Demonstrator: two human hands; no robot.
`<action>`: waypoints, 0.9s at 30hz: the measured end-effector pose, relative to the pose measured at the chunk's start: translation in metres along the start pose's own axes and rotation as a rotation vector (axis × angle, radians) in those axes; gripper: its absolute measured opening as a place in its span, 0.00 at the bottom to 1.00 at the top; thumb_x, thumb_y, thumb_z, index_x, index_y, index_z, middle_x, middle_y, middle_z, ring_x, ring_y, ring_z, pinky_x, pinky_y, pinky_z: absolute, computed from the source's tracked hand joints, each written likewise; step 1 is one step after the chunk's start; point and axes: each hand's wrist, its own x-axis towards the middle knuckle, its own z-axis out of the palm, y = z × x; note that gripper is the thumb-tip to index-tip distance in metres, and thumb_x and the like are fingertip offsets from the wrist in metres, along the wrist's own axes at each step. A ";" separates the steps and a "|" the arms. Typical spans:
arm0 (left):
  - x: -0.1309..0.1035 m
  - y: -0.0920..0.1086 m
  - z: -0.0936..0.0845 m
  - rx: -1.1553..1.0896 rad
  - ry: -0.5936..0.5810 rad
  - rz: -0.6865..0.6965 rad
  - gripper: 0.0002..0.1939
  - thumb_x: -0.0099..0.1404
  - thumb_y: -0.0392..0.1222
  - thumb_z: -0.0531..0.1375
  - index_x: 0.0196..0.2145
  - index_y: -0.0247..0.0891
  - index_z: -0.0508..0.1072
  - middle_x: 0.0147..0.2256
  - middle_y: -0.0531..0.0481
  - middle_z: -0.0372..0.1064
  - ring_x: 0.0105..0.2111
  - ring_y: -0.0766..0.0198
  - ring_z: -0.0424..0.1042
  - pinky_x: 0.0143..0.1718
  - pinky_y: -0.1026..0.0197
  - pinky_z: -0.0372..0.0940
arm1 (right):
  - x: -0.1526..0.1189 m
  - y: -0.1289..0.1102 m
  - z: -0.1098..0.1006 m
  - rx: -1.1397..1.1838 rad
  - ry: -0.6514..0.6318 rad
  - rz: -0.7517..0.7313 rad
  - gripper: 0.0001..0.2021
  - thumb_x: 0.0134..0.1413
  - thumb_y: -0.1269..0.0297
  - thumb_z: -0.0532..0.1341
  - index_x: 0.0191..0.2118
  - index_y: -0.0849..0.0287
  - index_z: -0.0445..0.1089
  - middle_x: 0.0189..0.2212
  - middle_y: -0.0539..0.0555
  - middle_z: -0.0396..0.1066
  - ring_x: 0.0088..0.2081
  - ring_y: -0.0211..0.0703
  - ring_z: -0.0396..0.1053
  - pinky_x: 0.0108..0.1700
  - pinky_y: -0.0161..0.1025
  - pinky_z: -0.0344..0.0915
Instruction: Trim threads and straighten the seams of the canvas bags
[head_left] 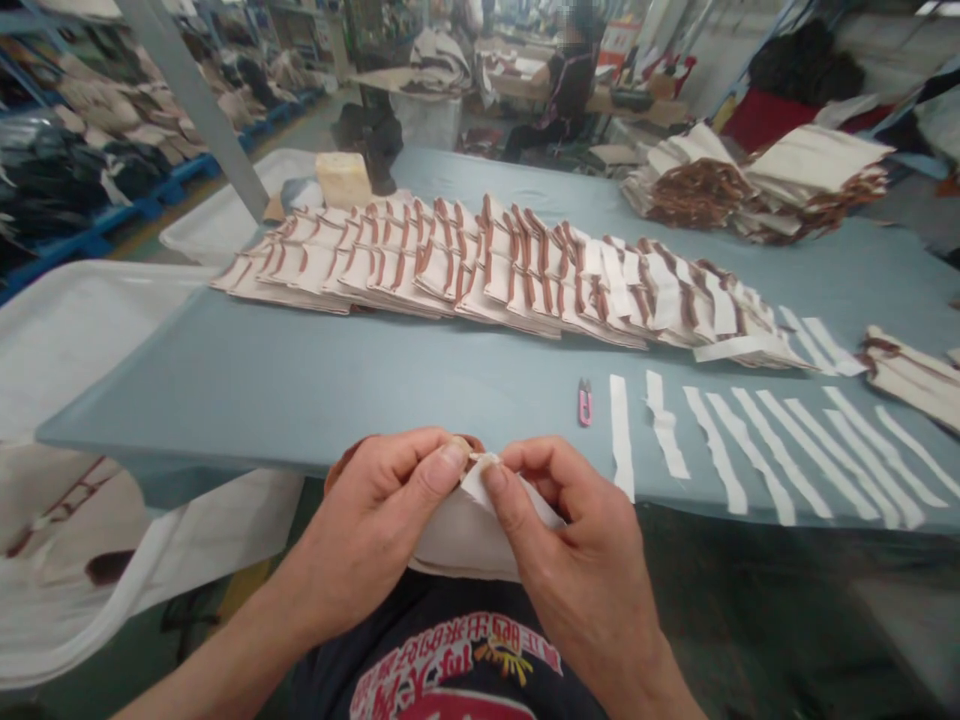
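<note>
Close to my body, both hands meet at the edge of a cream fabric piece with brown trim (465,540). The fingers of my left hand (390,510) pinch its brown-trimmed edge. Between the thumb and fingers of my right hand (577,520) is a white strip (480,485), pressed against the same edge. The fingertips nearly touch, and the exact spot between them is partly hidden. Pink thread snips (585,403) lie on the table just beyond my right hand, beside a loose white strip (621,435).
A long overlapping row of cream and brown fabric pieces (405,260) crosses the blue table (247,370). Several white strips (772,450) lie at the right. Stacked fabric (810,170) sits at the back right. White tubs (67,310) stand left; a person (566,85) sits beyond.
</note>
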 end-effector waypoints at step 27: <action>0.002 -0.017 0.075 -0.130 -0.137 -0.138 0.21 0.72 0.54 0.56 0.28 0.35 0.70 0.29 0.52 0.65 0.28 0.66 0.58 0.29 0.65 0.55 | -0.033 0.045 -0.057 0.077 -0.189 0.331 0.12 0.63 0.53 0.61 0.34 0.55 0.69 0.20 0.45 0.68 0.21 0.36 0.62 0.24 0.33 0.52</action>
